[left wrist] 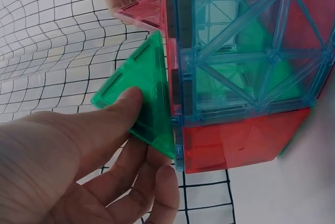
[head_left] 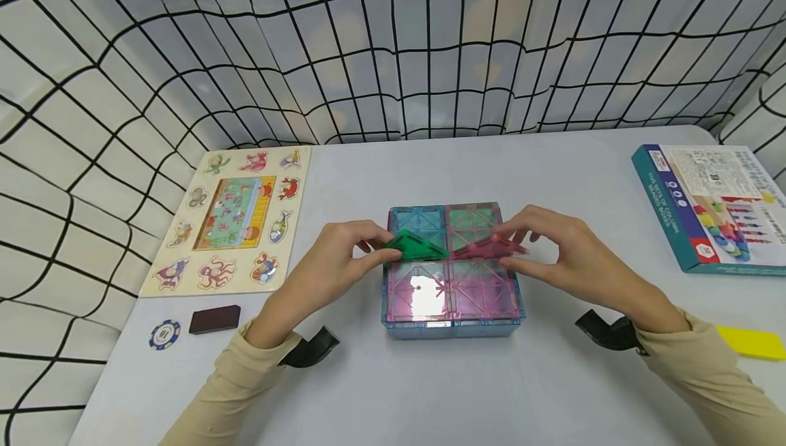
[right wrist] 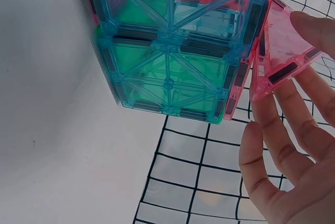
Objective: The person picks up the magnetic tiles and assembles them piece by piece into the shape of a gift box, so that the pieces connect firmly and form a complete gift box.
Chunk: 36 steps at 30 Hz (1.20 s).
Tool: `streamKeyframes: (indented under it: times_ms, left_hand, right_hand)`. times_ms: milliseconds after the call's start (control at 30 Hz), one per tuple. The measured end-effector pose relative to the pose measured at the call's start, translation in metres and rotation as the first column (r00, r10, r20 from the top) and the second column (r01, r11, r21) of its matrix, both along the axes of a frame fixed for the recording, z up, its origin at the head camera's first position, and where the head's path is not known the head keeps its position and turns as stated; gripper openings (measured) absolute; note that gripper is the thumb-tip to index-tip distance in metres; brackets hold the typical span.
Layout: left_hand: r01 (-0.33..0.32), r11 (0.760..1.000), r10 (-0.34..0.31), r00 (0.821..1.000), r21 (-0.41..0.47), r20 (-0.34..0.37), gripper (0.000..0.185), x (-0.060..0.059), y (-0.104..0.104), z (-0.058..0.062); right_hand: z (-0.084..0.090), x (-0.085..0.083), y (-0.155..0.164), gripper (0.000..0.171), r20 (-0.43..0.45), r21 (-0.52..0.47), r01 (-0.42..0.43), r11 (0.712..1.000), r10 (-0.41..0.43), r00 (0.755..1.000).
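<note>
A low box of translucent magnetic tiles (head_left: 452, 296) stands mid-table, its top made of blue, pink and green squares. My left hand (head_left: 334, 265) pinches a green triangle tile (head_left: 416, 247) between thumb and fingers over the box's top left. In the left wrist view the green triangle (left wrist: 144, 96) lies against the box's edge (left wrist: 178, 77). My right hand (head_left: 565, 251) pinches a pink triangle tile (head_left: 491, 249) over the top right. The right wrist view shows that pink triangle (right wrist: 280, 51) beside the box (right wrist: 172, 51), fingers behind it. The two triangles nearly meet at the middle.
A wooden sea-animal puzzle board (head_left: 230, 217) lies at the left, with a poker chip (head_left: 164, 334) and a dark brown block (head_left: 215, 319) in front of it. A teal game box (head_left: 712, 204) sits at the right, a yellow block (head_left: 752, 342) nearer me. Checked cloth walls surround the table.
</note>
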State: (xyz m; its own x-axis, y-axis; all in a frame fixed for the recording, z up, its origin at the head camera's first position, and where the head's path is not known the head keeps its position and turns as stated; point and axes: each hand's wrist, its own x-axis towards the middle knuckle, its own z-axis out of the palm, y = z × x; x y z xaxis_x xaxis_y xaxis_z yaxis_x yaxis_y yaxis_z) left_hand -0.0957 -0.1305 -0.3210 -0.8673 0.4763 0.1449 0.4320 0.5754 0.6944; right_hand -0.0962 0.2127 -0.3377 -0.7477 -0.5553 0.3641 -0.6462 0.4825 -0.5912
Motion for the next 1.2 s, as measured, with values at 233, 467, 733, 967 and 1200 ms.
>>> streamKeyframes:
  times_ms: [233, 467, 733, 967, 1200]
  left_hand:
    - [0.043, 0.998, -0.045, 0.998, -0.045, -0.052, 0.022, 0.0010, -0.0024, 0.0029]
    - [0.026, 0.996, -0.037, 0.989, -0.080, -0.140, 0.019, 0.0038, 0.0013, 0.0011]
    - [0.043, 0.998, -0.048, 0.985, -0.035, -0.167, 0.019, 0.0033, -0.0007, 0.0000]
    - [0.011, 1.000, -0.004, 0.971, 0.029, -0.238, 0.020, -0.0021, -0.0059, 0.0040]
    - [0.046, 0.999, -0.043, 0.980, 0.011, -0.196, 0.019, -0.0024, -0.0035, 0.0021]
  right_hand:
    - [-0.0002, 0.0008, 0.0004, 0.048, -0.017, -0.007, -0.012, 1.000, 0.012, 1.000]
    - [-0.0018, -0.0007, -0.0010, 0.043, -0.020, -0.018, -0.028, 0.999, 0.027, 0.999]
    - [-0.0018, -0.0015, -0.0073, 0.038, -0.038, -0.020, -0.029, 0.999, 0.028, 0.999]
    - [-0.0022, -0.0028, -0.0080, 0.034, -0.054, -0.027, -0.034, 0.999, 0.032, 0.998]
    - [-0.0014, -0.0025, -0.0052, 0.033, -0.062, -0.017, -0.029, 0.999, 0.028, 0.998]
